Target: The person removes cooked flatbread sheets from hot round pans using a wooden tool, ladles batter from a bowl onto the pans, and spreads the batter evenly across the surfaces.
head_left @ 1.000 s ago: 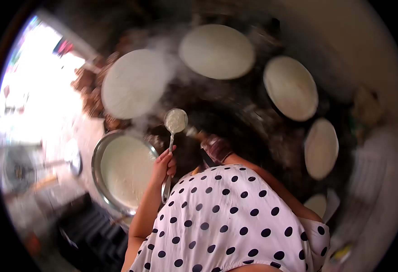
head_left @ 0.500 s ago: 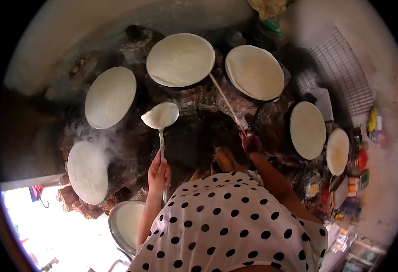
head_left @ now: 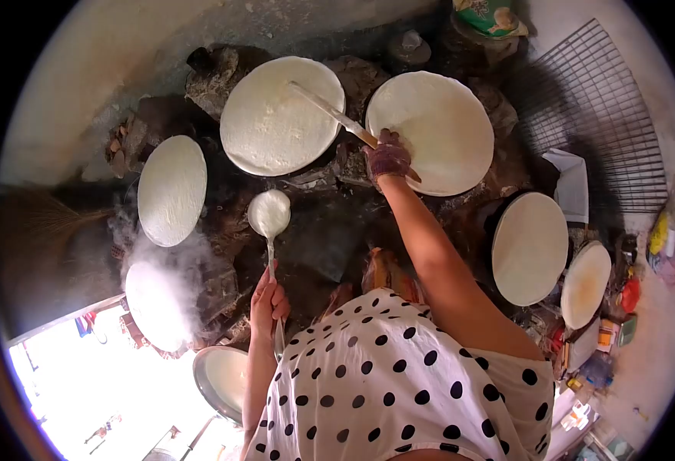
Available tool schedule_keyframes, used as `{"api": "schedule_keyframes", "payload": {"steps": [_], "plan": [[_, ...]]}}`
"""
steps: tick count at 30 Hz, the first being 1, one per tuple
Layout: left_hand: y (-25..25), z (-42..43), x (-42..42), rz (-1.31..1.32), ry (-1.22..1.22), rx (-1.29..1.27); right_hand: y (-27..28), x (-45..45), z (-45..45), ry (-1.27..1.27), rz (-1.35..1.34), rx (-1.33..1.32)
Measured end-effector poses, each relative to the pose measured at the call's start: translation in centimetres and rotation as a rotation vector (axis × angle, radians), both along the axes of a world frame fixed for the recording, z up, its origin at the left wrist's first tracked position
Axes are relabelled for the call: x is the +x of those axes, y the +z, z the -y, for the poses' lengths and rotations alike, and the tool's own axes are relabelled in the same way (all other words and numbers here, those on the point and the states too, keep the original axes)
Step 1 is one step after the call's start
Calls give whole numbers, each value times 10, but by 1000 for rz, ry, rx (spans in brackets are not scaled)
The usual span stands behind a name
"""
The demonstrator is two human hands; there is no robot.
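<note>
My left hand (head_left: 268,303) is closed around the long handle of a ladle (head_left: 269,213), whose bowl is coated with pale batter and hangs in front of the griddles. In a dark glove, my right hand (head_left: 389,157) grips a long, flat wooden stick (head_left: 328,111). That stick reaches up and left across a large, pale round pancake (head_left: 272,127) at the back, its tip over the pancake's surface; whether it touches cannot be told. Just right of the gloved hand, and partly behind it, lies a second large pancake (head_left: 445,131) with a darker, yellowish patch.
More pancakes sit on griddles at left (head_left: 172,190), where steam rises from a lower one (head_left: 153,303), and at right (head_left: 530,250), with a browned one (head_left: 586,284) beyond. A batter basin (head_left: 208,396) stands by my left forearm. A wire rack (head_left: 595,115) leans at the right wall.
My right hand has moved up and away from my body, bringing the stick over the back pancake. The ladle stays in my left hand, its bowl turned differently. The view has shifted slightly.
</note>
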State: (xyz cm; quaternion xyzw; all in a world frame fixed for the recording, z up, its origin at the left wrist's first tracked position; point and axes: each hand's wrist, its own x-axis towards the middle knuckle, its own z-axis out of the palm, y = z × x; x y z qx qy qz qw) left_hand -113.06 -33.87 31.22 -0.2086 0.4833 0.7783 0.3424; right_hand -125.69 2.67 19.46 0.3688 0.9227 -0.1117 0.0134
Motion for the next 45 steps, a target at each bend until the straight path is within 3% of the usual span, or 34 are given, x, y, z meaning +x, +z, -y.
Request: {"api": "schedule_keyframes", "payload": {"steps": [1,3,10,14,15,17,18,19,21,25,27,30,33,35,37,43,45], "plan": [[-2,-8,-2,3,-1,-8,-3,-4,-6,-1,3,-8],[4,-22,2,147,127,214,2,-5,-19,59,10,-49],[14,-55,7,189,154,243,41,4,-41,8,-247,75],[4,-58,3,185,30,235,85,14,-60,-78,-313,85],[-4,-60,-1,179,-19,255,95,22,-74,-101,-443,88],[-19,-63,-9,163,-120,281,120,37,-113,-285,-459,12],[-24,-65,-11,150,-195,283,114,48,-156,-232,-591,-80],[-26,-72,-14,153,-227,301,110,67,-198,-177,-724,-167],[-28,-91,-20,201,-343,157,176,124,-225,-365,-869,-278],[-43,-114,-19,249,-485,251,202,283,-339,-563,-865,-27],[-23,-121,-15,185,-527,161,239,373,-336,-729,-659,223],[-13,-122,-10,151,-633,224,265,498,-313,-1072,-649,324],[-12,-170,5,140,-677,205,194,638,-335,-1359,-1297,110],[-6,-196,28,122,-682,160,135,711,-340,-1387,-1514,38],[-2,-228,58,190,-617,218,51,779,-349,-1574,-1604,-59],[9,-267,121,306,-534,341,-187,932,-402,-2124,-1544,-429],[13,-268,135,330,-505,377,-142,907,-396,-2032,-1084,-286]]}}
